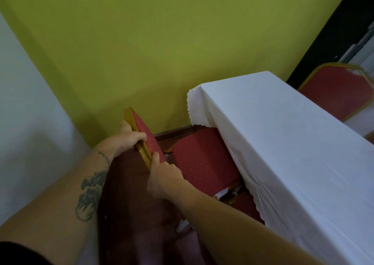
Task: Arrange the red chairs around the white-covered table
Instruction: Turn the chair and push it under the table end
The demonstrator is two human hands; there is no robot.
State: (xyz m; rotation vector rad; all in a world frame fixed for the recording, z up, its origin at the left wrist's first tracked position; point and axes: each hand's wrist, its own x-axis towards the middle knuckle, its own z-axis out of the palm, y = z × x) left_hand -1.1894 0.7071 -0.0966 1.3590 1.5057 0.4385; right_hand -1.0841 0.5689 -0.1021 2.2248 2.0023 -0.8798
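A red chair [202, 159] with a gold frame stands at the left side of the white-covered table [283, 143], its seat partly under the hanging cloth. My left hand [127, 141] and my right hand [164, 175] both grip the gold top rail of its backrest, the left farther along, the right nearer me. A second red chair [336, 90] stands beyond the table on its far right side, only its backrest showing. Below the first seat a further bit of red padding and gold frame shows.
A yellow-green wall [151, 52] rises close behind the chair, with a dark wooden skirting board [174, 132] at its foot. A white wall [24, 123] closes the left side. A dark door frame [332, 32] stands at the upper right.
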